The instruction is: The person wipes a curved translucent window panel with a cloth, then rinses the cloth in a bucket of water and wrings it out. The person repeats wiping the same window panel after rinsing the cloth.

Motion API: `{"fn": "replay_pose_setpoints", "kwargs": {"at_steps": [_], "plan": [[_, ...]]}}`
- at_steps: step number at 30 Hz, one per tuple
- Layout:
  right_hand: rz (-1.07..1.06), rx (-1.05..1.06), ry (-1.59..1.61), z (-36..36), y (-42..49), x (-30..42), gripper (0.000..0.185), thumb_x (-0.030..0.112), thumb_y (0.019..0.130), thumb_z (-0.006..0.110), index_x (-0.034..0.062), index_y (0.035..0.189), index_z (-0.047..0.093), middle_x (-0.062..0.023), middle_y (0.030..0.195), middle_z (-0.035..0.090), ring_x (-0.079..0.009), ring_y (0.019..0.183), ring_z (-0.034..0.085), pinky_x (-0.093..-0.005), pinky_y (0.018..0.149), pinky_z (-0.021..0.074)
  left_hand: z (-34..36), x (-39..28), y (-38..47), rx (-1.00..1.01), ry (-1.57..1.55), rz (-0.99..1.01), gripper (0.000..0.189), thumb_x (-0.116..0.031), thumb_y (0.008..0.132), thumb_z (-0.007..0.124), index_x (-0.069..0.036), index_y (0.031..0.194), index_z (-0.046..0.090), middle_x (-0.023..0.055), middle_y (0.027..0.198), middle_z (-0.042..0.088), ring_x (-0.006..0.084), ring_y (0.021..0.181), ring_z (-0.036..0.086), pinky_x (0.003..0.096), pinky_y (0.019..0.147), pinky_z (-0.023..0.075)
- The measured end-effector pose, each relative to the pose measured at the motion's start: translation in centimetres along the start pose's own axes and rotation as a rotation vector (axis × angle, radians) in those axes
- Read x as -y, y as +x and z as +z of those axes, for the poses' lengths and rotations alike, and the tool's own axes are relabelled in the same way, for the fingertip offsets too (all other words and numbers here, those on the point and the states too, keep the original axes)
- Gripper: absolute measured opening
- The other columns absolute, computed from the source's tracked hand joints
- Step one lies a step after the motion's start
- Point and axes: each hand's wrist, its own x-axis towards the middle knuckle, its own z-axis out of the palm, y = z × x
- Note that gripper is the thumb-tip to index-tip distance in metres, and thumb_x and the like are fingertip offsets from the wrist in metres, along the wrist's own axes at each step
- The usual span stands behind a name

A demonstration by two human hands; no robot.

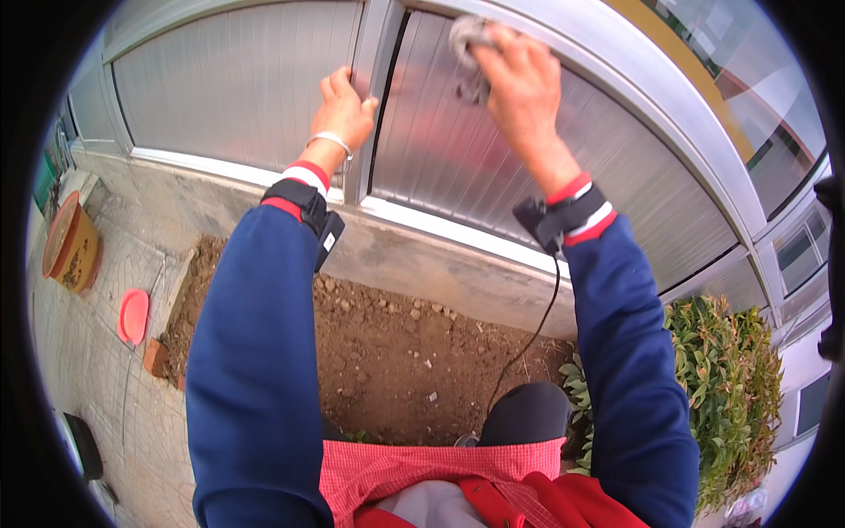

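Observation:
A grey cloth is bunched in my right hand, against the upper part of a ribbed, shiny metal panel. My left hand is at the metal frame post between two panels, thumb and fingers apart, with nothing seen in it; whether the fingertips press on the post or the left panel cannot be told. A white metal-like bangle circles the left wrist. Both blue sleeves have black straps with small devices at the cuffs.
Below the panels runs a concrete ledge beside bare soil. A leafy bush grows at the right. On the paving at the left are a large plant pot, a pink plastic dish and a brick. A black cable hangs from the right cuff.

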Motion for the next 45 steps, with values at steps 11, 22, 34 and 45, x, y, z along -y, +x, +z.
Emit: {"fn": "replay_pose_setpoints", "kwargs": {"at_steps": [11, 22, 34, 45], "plan": [[-0.027, 0.442, 0.298, 3.7, -17.5, 14.2, 0.029, 0.011, 0.070, 0.057, 0.0133, 0.098, 0.063, -0.0012, 0.117, 0.053, -0.0218, 0.104, 0.049, -0.0421, 0.095, 0.0371, -0.3, -0.5, -0.1, 0.043, 0.079, -0.048, 0.064, -0.032, 0.086, 0.058, -0.004, 0.133, 0.025, 0.0216, 0.135, 0.031, 0.0398, 0.112, 0.050, 0.0420, 0.092, 0.0436], [0.035, 0.463, 0.177, 0.7, -9.0, 7.0, 0.044, 0.001, 0.061, 0.060, 0.0131, 0.104, 0.061, -0.0008, 0.113, 0.055, -0.0227, 0.097, 0.053, -0.0344, 0.077, 0.0423, -0.3, -0.4, -0.3, 0.007, 0.028, -0.034, 0.064, -0.031, 0.086, 0.057, -0.003, 0.133, 0.024, 0.0221, 0.134, 0.030, 0.0406, 0.111, 0.050, 0.0420, 0.093, 0.0428], [-0.202, 0.751, 0.248, 2.4, -14.3, 11.0, 0.017, 0.017, 0.073, 0.055, 0.0123, 0.088, 0.059, -0.0016, 0.104, 0.055, -0.0184, 0.090, 0.049, -0.0333, 0.074, 0.0389, -0.3, -0.3, -0.2, 0.047, 0.004, -0.044, 0.065, -0.034, 0.086, 0.056, -0.004, 0.134, 0.024, 0.0222, 0.136, 0.028, 0.0417, 0.110, 0.051, 0.0443, 0.092, 0.0429], [-0.249, 0.916, 0.202, 2.4, -14.9, 13.6, 0.017, 0.017, 0.074, 0.053, 0.0105, 0.089, 0.060, -0.0037, 0.108, 0.056, -0.0188, 0.094, 0.049, -0.0348, 0.076, 0.0404, -0.8, -1.1, -1.0, 0.017, -0.053, -0.113, 0.056, -0.020, 0.081, 0.060, -0.003, 0.126, 0.031, 0.0226, 0.124, 0.038, 0.0404, 0.111, 0.046, 0.0464, 0.092, 0.0398]]}}
